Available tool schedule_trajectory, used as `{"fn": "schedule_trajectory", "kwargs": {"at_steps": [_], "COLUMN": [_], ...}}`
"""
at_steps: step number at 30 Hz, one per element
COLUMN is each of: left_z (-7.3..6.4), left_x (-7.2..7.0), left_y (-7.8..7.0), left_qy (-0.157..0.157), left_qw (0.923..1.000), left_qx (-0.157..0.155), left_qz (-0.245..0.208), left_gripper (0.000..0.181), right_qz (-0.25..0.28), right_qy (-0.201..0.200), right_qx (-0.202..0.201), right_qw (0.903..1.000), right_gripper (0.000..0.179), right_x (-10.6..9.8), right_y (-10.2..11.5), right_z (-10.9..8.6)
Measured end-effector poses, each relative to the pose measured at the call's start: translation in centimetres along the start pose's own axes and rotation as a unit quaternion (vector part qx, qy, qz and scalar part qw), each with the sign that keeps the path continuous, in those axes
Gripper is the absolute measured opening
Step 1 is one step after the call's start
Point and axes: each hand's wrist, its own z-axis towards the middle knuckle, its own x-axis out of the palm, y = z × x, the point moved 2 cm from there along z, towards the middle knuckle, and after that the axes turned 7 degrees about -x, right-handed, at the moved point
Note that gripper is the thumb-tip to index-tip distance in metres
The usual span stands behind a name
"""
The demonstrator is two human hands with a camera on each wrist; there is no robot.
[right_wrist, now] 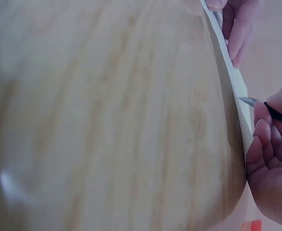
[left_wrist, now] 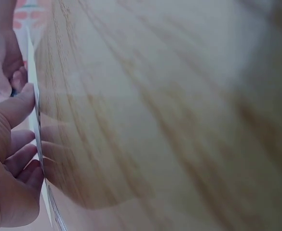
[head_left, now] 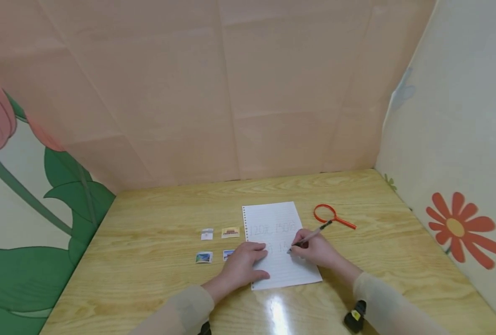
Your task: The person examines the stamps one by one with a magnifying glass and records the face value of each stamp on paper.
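A lined sheet of paper [head_left: 278, 270] with punched holes down its left edge lies on the wooden table, bearing handwritten figures. My right hand [head_left: 317, 251] pinches a pen [head_left: 315, 233], its tip at the paper below the upper row of writing. In the right wrist view the pen's metal tip and black grip [right_wrist: 278, 113] show between thumb and fingers. My left hand [head_left: 243, 264] rests on the left part of the sheet, fingers extended, covering some of the writing. Seen from the left wrist, its thumb and fingers [left_wrist: 22, 156] lie against the paper.
Left of the sheet lie small picture stamps: a pale one [head_left: 207, 234], a yellow one [head_left: 230, 232], a blue-green one [head_left: 204, 257] and one partly hidden by my left hand [head_left: 228, 254]. A red magnifying glass [head_left: 343, 222] lies right of the paper. Walls border the table [head_left: 156, 279].
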Motion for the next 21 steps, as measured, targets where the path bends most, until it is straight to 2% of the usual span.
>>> {"fn": "schedule_trajectory", "kwargs": {"at_steps": [2, 9, 16, 21], "left_z": [-0.05, -0.11, -0.1, -0.06], "left_x": [-0.04, -0.08, -0.14, -0.12], "left_y": [0.01, -0.09, -0.09, -0.08], "left_qy": [-0.001, -0.009, -0.008, -0.001], "left_qw": [1.0, 0.9999, 0.9999, 1.0], "left_qx": [0.001, 0.012, 0.009, 0.002], "left_qz": [0.0, 0.0, 0.0, 0.0], "left_gripper": [0.059, 0.059, 0.059, 0.06], "right_qz": [0.006, -0.005, -0.026, -0.032], "right_qy": [-0.004, -0.065, -0.054, -0.064], "right_qx": [0.008, 0.035, 0.02, 0.029], "right_qw": [0.9999, 0.9973, 0.998, 0.997], "right_gripper": [0.012, 0.009, 0.012, 0.012], "right_x": [0.2, 0.31, 0.4, 0.1], "right_y": [-0.01, -0.14, -0.22, -0.32], "right_z": [0.17, 0.81, 0.93, 0.84]}}
